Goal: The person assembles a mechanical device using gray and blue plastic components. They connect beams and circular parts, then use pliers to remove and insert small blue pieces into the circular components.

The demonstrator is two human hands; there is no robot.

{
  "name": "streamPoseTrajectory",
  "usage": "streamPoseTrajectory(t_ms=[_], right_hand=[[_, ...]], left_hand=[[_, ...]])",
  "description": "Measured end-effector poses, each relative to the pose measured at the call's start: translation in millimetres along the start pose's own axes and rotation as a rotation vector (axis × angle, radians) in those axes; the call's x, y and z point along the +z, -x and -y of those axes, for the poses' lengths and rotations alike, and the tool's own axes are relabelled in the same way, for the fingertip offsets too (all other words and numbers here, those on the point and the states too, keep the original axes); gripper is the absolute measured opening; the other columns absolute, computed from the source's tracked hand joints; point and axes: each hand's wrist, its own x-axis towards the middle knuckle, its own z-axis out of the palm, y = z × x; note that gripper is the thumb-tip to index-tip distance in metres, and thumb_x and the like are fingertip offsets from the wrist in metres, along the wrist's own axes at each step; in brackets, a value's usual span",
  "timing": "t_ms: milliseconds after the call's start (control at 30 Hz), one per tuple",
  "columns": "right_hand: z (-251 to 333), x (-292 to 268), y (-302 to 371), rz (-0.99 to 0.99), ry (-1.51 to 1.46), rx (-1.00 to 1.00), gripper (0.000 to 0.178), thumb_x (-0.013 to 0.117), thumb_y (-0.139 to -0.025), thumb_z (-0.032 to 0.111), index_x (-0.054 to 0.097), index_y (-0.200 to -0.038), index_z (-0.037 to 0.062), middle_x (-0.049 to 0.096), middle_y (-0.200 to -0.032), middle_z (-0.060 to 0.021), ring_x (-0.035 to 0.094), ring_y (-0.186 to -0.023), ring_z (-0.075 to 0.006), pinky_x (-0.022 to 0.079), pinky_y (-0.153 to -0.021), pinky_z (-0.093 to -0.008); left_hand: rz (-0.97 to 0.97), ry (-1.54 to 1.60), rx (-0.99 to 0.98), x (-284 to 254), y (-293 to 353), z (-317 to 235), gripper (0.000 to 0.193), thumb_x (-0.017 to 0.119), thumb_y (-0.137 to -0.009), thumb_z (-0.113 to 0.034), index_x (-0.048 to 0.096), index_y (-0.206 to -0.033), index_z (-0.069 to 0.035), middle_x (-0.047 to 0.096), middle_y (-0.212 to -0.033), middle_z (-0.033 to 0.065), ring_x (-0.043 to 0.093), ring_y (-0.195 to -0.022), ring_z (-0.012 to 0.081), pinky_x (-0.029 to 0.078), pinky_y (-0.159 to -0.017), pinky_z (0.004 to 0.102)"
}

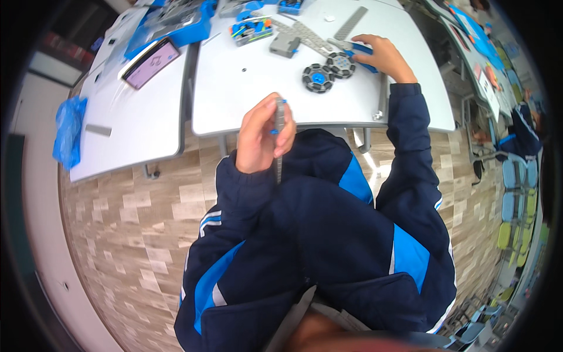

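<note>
My left hand [258,136] is closed around a long, thin grey beam [280,117] with small blue pins in it, held upright over the table's near edge. My right hand [384,57] rests at the table's right side, its thumb and fingers around what look like blue-handled pliers [366,66]. Just left of it lie two black-and-grey roller wheels, one with a blue hub [318,78] and one with a grey hub [341,64]. Beyond them are a grey block [285,44] and a long perforated grey plate [312,39].
An open box of colourful small parts [251,30] stands farther back. A grey shaft [382,97] lies by the right sleeve. On the left table are a propped phone [151,63], a blue tray [193,30], a blue plastic bag [70,132] and a grey strip [98,129].
</note>
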Motion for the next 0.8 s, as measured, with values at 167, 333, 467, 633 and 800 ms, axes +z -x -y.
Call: streamPoseTrajectory(t_ms=[167, 333, 467, 633, 800], right_hand=[[-2, 2, -3, -0.087, 0.033, -0.018, 0.045, 0.079, -0.073, 0.023, 0.071, -0.114, 0.0064, 0.071, -0.107, -0.0167, 0.066, -0.104, -0.0327, 0.051, -0.093, -0.0389], [67, -44, 24, -0.31, -0.256, -0.152, 0.047, 0.073, -0.072, 0.014, 0.068, -0.118, 0.0061, 0.065, -0.107, -0.011, 0.065, -0.089, -0.0233, 0.051, -0.083, -0.0341], [138, -77, 65, -0.029, -0.478, -0.309, 0.053, 0.069, -0.062, 0.011, 0.069, -0.115, 0.006, 0.062, -0.104, -0.0102, 0.062, -0.079, -0.0214, 0.051, -0.074, -0.0316], [177, -78, 79, -0.079, -0.476, -0.384, 0.056, 0.071, -0.058, 0.011, 0.07, -0.114, 0.0063, 0.062, -0.104, -0.0115, 0.061, -0.077, -0.0222, 0.052, -0.068, -0.0307], [181, -80, 82, -0.088, -0.455, -0.375, 0.057, 0.073, -0.059, 0.011, 0.07, -0.116, 0.0067, 0.061, -0.105, -0.0121, 0.063, -0.08, -0.0235, 0.054, -0.07, -0.0323]], left_hand=[[0.084, 0.053, 0.008, -3, 2, -10, 0.035, 0.031, -0.108, -0.033, 0.042, -0.086, -0.008, 0.042, -0.054, 0.0005, 0.034, -0.042, 0.0073, 0.026, -0.037, 0.0217], [0.104, 0.074, 0.04, -3, 3, -14, 0.036, 0.032, -0.108, -0.033, 0.042, -0.085, -0.008, 0.041, -0.054, 0.0007, 0.034, -0.042, 0.0067, 0.026, -0.036, 0.0211], [0.128, 0.109, 0.04, 0, 2, -13, 0.036, 0.035, -0.107, -0.031, 0.046, -0.085, -0.005, 0.044, -0.055, 0.004, 0.035, -0.04, 0.0086, 0.027, -0.037, 0.0223], [0.13, 0.075, 0.039, 6, 7, -13, 0.036, 0.037, -0.106, -0.031, 0.048, -0.086, -0.003, 0.046, -0.055, 0.0065, 0.036, -0.04, 0.0098, 0.028, -0.038, 0.023], [0.117, 0.062, 0.047, 10, 12, -18, 0.035, 0.038, -0.106, -0.031, 0.048, -0.087, -0.003, 0.046, -0.055, 0.0066, 0.037, -0.041, 0.0096, 0.029, -0.039, 0.0224]])
